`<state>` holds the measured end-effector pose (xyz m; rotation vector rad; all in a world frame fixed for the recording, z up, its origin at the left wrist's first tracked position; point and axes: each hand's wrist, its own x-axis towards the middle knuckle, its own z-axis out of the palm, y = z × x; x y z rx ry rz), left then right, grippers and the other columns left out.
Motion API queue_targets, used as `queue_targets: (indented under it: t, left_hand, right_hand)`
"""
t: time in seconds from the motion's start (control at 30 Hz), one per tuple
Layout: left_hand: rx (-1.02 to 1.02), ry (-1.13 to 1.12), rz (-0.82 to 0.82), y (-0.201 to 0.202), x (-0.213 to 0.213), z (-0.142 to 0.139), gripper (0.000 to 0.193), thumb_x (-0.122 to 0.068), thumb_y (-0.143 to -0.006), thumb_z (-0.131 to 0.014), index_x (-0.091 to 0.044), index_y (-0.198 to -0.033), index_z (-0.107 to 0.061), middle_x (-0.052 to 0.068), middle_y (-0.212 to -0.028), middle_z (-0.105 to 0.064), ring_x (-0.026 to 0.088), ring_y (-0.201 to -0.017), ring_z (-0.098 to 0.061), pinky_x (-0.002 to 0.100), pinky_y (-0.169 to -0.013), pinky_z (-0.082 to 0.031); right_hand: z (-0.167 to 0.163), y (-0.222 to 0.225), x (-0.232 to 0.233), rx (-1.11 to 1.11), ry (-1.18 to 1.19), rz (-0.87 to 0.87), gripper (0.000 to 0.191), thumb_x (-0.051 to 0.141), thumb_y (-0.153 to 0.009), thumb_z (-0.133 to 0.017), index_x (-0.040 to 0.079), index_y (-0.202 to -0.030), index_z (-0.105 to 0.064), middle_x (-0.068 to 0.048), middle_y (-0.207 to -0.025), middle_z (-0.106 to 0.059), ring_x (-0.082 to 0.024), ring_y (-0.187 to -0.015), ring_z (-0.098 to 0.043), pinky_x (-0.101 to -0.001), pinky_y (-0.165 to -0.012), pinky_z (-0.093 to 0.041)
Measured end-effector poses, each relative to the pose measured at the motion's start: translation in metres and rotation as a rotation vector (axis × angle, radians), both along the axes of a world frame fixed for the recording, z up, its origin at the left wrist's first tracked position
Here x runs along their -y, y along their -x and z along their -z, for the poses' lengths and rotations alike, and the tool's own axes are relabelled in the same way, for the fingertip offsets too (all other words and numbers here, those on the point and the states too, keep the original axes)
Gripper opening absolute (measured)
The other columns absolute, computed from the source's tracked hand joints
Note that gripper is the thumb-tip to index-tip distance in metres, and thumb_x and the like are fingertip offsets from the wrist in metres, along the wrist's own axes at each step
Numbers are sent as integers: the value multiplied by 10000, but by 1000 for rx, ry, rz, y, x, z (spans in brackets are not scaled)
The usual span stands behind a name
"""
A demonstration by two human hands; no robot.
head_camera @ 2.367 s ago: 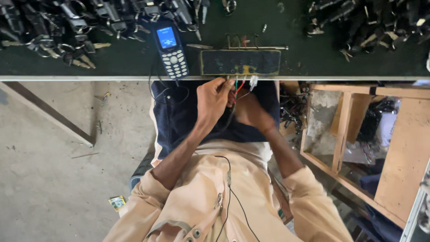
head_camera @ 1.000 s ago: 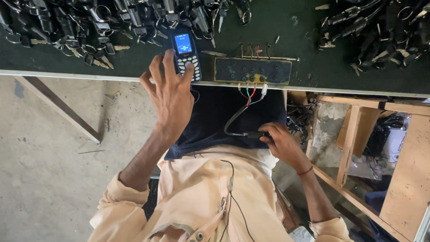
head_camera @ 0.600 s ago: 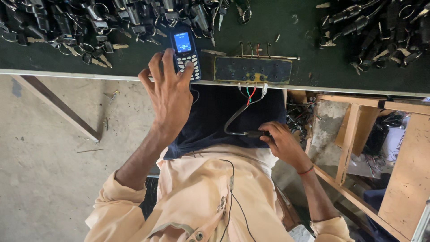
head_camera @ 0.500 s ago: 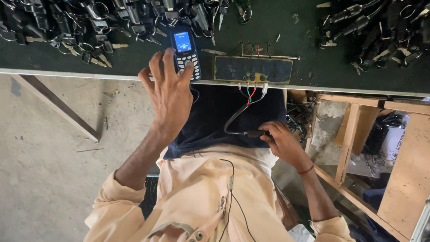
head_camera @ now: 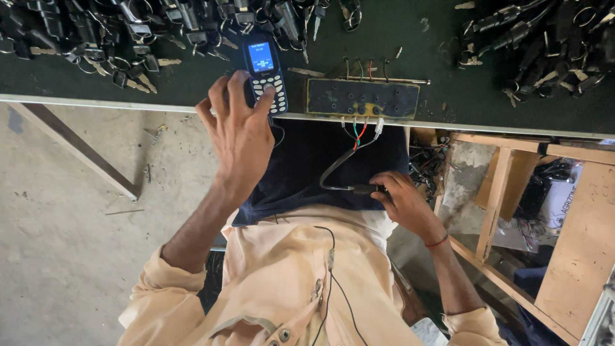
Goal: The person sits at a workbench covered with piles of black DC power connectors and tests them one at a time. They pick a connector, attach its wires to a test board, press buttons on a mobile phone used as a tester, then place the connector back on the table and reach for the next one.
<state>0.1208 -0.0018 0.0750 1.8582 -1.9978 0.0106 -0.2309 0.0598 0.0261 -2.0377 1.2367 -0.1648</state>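
One camera only, worn on the person's head, looks steeply down from close range. The worktop (head_camera: pixel 192 83) edge runs across the frame toward 12 o'clock, the person's own lap and chest fill 6 o'clock, and bare floor (head_camera: pixel 64 224) lies at 9 o'clock.

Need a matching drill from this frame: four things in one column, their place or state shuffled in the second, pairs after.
Things:
1. keypad phone
2. black plug
3. dark block with wire hooks
4. piles of keys

Place or state:
A. heaped along the far side of the green table
B. on the lap, held by the right hand
C. screen lit, under the left hand's fingers
D. flat at the table's near edge, coloured wires hanging from it

Pairs: 1-C, 2-B, 3-D, 4-A
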Motion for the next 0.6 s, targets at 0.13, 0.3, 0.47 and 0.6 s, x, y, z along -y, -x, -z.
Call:
queue_targets:
  t: [0.13, 0.3, 0.47, 0.6]
  left_hand:
    - [-50, 23, -17, -5, -3, 4, 419, -29, -849, -765, -186, -1237, -764, 124, -1439, -469, 342, -1355, -416, 524, -1068, -327]
    - [-63, 25, -26, -7, -6, 3, 403, -41, -869, -770, -194, -1242, -767, 102, -1436, -471, 338, -1355, -417, 524, -1071, -331]
    - [-19, 26, -6, -6, -4, 1, 402, -50, -861, -772, -178, -1242, -755, 111, -1438, -459, 339, -1362, -416, 540, -1069, -328]
    - [-25, 29, 6, -6, -3, 1, 410, -51, -856, -771, -169, -1247, -745, 117, -1439, -453, 344, -1362, -409, 552, -1068, -328]
  right_hand:
    - [-2, 0, 0, -5, -13, 9, 246, 144, -929, -681, 34, -1137, -609, -120, -1164, -656, -333, -1103, -615, -437, -975, -448]
    - [-1, 2, 1, 8, -3, 4, 259, 148, -917, -689, 38, -1138, -612, -118, -1172, -660, -338, -1114, -613, -438, -965, -447]
    - [-1, 1, 2, 16, 16, -3, 263, 152, -919, -695, 38, -1140, -609, -120, -1178, -661, -344, -1121, -611, -441, -956, -453]
    - [-2, 2, 1, 17, 19, 4, 264, 145, -910, -701, 37, -1133, -610, -127, -1170, -661, -346, -1115, -612, -443, -967, -459]
